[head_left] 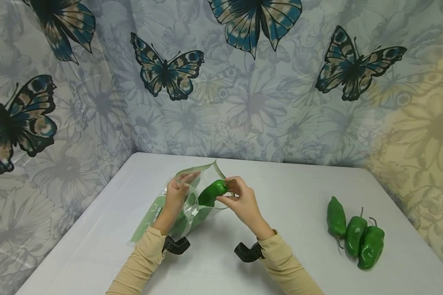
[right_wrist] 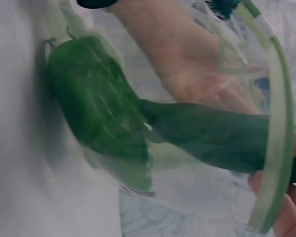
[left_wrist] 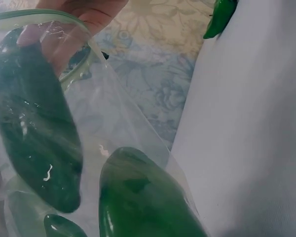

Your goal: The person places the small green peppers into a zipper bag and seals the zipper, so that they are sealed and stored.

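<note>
A clear zip bag (head_left: pixel 201 215) with a green rim leans on the table, its mouth spread apart. My left hand (head_left: pixel 177 192) holds the bag at the left side of its mouth. Between thumb and fingers, my right hand (head_left: pixel 241 198) pinches a green pepper (head_left: pixel 212 192) near its stem end. That pepper points down into the bag, and most of its length shows through the film in the right wrist view. Lower in the bag lies another green pepper (right_wrist: pixel 98 108), also seen as a rounded green pepper (left_wrist: pixel 138 197) in the left wrist view.
Three loose green peppers, among them a left one (head_left: pixel 336 217), a middle one (head_left: pixel 355 235) and a right one (head_left: pixel 371 246), lie on the right of the white table (head_left: pixel 280 196). A butterfly-print cloth (head_left: pixel 254 106) hangs behind the table.
</note>
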A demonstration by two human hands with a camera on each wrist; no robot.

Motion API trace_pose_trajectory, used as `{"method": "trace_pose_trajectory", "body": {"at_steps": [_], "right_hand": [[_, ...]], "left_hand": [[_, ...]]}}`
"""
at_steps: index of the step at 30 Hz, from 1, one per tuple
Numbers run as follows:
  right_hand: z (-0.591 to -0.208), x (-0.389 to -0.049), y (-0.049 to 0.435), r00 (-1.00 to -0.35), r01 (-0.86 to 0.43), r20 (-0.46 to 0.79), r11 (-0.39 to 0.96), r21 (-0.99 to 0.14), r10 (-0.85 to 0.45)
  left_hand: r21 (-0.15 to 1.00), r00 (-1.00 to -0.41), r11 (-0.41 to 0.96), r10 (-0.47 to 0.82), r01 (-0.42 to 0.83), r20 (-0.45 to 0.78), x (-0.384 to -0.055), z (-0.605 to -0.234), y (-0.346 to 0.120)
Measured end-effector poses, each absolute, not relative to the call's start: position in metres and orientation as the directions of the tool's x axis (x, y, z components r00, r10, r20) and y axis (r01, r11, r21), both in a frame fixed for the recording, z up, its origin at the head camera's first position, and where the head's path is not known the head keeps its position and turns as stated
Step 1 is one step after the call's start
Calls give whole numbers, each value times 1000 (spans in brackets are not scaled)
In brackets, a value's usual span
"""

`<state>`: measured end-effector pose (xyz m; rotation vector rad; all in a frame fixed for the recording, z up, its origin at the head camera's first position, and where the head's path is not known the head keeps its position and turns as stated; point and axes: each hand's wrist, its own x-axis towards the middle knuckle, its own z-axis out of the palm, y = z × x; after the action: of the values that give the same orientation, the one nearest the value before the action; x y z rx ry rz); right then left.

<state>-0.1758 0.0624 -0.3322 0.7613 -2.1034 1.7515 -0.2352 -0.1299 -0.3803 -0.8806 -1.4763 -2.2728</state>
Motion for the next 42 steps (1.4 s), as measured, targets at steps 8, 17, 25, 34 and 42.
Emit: {"method": "trace_pose_trajectory", "body": {"at_steps": [8,17,25,34,42], "right_hand": [[-334,-173,57,-812,-568,535,104,-816,-232],[-335,-174,57,-824,-552,512,133,-823,-243],[-334,-172,54,-826,-551,509,155,-820,-244],[-334,-170,54,-849,-504,458,144,-852,-264],[-331,-167,54,-870,-457,393,186,-870,-299]], "left_hand": [[707,-750,-419,89,569,656,-237,-381,-129],[713,-755,-407,80,572,651,-236,-382,-130],[726,-767,-392,74,565,637,-234,-383,-127],[738,-770,-385,99,554,630,-233,-385,-123],[742,-775,-387,101,547,624,-232,-386,-122]]}}
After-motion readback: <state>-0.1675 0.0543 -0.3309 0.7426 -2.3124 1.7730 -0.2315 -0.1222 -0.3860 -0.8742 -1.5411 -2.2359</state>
